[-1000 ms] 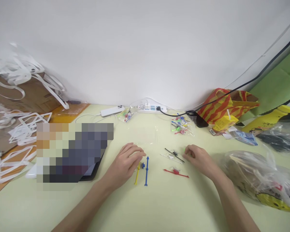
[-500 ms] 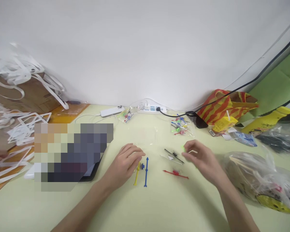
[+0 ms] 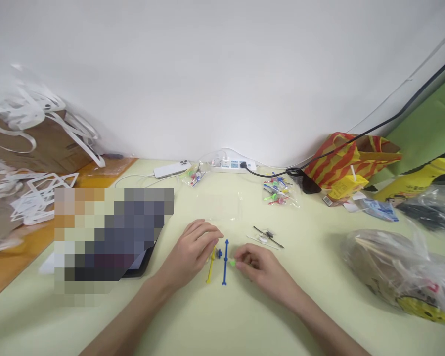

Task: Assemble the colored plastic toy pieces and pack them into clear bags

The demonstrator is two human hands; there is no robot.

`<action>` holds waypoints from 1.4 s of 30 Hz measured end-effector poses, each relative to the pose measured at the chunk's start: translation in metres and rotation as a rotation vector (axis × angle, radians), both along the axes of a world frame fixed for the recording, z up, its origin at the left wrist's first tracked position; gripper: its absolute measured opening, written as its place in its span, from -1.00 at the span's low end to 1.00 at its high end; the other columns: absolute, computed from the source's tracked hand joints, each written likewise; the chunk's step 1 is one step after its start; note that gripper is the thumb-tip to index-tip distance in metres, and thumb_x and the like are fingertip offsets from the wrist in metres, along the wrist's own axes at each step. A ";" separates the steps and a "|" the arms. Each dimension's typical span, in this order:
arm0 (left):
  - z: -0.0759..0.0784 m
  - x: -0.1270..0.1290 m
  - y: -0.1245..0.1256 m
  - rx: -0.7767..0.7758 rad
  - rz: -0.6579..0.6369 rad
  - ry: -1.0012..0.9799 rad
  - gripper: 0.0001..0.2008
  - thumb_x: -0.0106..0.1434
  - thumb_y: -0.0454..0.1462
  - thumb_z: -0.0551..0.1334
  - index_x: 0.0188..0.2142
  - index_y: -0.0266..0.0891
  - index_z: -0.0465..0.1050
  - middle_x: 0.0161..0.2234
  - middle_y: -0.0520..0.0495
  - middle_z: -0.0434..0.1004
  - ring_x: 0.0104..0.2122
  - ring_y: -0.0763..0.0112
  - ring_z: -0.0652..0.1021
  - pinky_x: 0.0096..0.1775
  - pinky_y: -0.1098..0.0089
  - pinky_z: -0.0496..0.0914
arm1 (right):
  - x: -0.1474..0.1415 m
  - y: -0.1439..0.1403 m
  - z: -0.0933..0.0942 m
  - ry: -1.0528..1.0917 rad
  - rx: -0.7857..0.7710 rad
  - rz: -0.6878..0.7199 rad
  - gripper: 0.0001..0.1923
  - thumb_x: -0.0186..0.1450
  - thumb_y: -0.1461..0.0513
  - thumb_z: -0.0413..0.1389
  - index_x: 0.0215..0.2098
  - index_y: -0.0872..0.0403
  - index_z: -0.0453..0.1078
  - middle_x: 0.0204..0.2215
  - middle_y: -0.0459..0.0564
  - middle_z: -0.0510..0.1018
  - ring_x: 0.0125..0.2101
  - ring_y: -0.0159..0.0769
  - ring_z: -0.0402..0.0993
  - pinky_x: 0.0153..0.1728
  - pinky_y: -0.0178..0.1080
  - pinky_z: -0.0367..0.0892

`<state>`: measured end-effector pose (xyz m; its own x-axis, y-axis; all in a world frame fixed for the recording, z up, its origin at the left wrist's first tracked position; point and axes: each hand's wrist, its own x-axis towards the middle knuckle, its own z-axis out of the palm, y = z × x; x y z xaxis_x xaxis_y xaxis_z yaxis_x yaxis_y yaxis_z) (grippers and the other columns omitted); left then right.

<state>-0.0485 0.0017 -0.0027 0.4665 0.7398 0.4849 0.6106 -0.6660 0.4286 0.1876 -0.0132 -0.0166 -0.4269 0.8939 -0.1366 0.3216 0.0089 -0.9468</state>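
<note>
My left hand (image 3: 193,254) rests on the pale green table (image 3: 222,316), its fingertips touching the top of a yellow plastic stick (image 3: 209,269). A blue stick (image 3: 225,262) lies just right of it. My right hand (image 3: 261,272) is beside the blue stick, pinching a small green stick piece (image 3: 232,263) at its fingertips. A black stick (image 3: 269,236) and a white one (image 3: 261,241) lie further back to the right. The red stick seen before is hidden under my right hand.
A tablet (image 3: 141,262) lies at the left, partly blurred out. At the back are a power strip (image 3: 232,165), a phone (image 3: 172,169) and small bags of coloured sticks (image 3: 278,193). A full plastic bag (image 3: 400,272) sits at the right, white strips (image 3: 29,198) at the left.
My right hand picked up a green piece near the black stick and moved left and nearer, now next to the blue stick. My left hand stayed put.
</note>
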 end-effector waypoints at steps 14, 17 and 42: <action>0.002 0.000 0.000 0.013 -0.003 0.000 -0.80 0.45 -0.36 0.08 -0.06 -0.17 0.46 -0.16 -0.10 0.55 -0.11 0.29 0.50 0.11 0.10 0.35 | 0.017 0.018 -0.021 -0.042 0.070 -0.269 -0.49 0.24 0.12 0.17 0.16 -0.01 0.38 0.38 0.18 0.15 -0.48 -0.36 0.43 -0.41 -0.14 0.42; 0.002 0.003 -0.003 0.004 -0.002 -0.024 -0.80 0.46 -0.35 0.07 -0.07 -0.17 0.46 -0.17 -0.10 0.55 -0.11 0.29 0.51 0.12 0.10 0.35 | 0.018 0.019 -0.018 -0.016 0.041 -0.296 -0.48 0.24 0.09 0.18 0.15 -0.01 0.36 0.21 0.21 0.38 -0.47 -0.32 0.45 -0.44 -0.16 0.40; 0.003 0.025 -0.022 0.064 -0.056 -0.280 -0.66 0.34 -0.37 0.26 0.10 -0.16 0.42 -0.09 -0.14 0.56 -0.09 0.30 0.57 -0.06 0.28 0.52 | -0.019 -0.013 0.006 0.736 -0.371 -0.028 -0.65 0.35 0.00 0.20 -0.03 0.04 0.43 -0.28 0.02 0.57 -0.31 -0.23 0.54 -0.20 -0.17 0.39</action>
<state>-0.0238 -0.0198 0.0005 0.3470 0.6807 0.6452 0.4363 -0.7261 0.5315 0.1683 -0.0259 -0.0108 -0.5009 0.8573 -0.1191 -0.3869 -0.3449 -0.8552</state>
